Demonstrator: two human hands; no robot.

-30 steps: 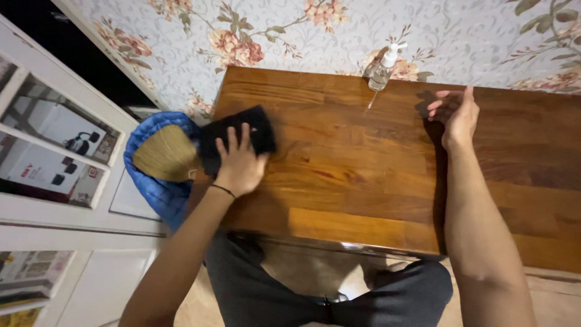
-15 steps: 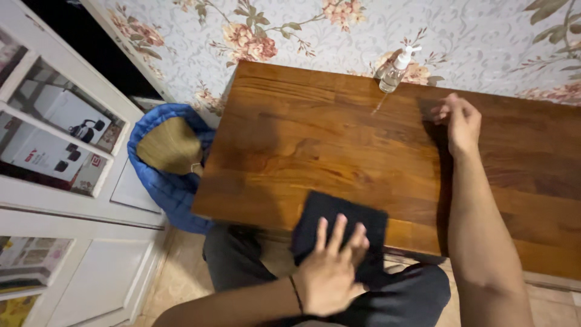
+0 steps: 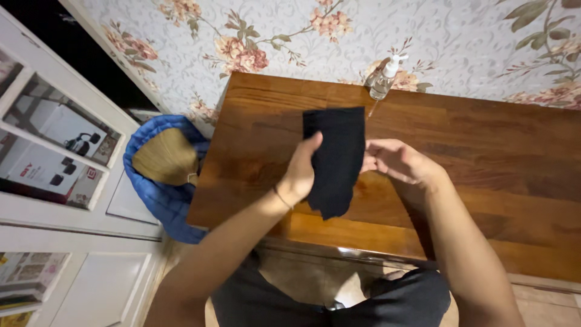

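Observation:
A black cloth [image 3: 334, 158] hangs lifted above the wooden table [image 3: 484, 181]. My left hand [image 3: 301, 171] pinches its left edge about halfway down. My right hand [image 3: 396, 161] is at the cloth's right edge, fingers curled toward it and touching it; whether it grips is hard to tell. A clear pump bottle [image 3: 384, 77] stands at the table's back edge against the wall, just beyond the cloth's upper right corner.
A blue quilted bag [image 3: 158, 194] with a straw-coloured fan-shaped thing [image 3: 166, 157] in it sits on the floor left of the table. White cabinets with glass doors [image 3: 48, 145] stand at far left. Floral wallpaper [image 3: 290, 36] runs behind the table.
My left hand slid the cloth from the table's left to its front edge, then lifted it off the surface. My right hand came in from the back right to the cloth.

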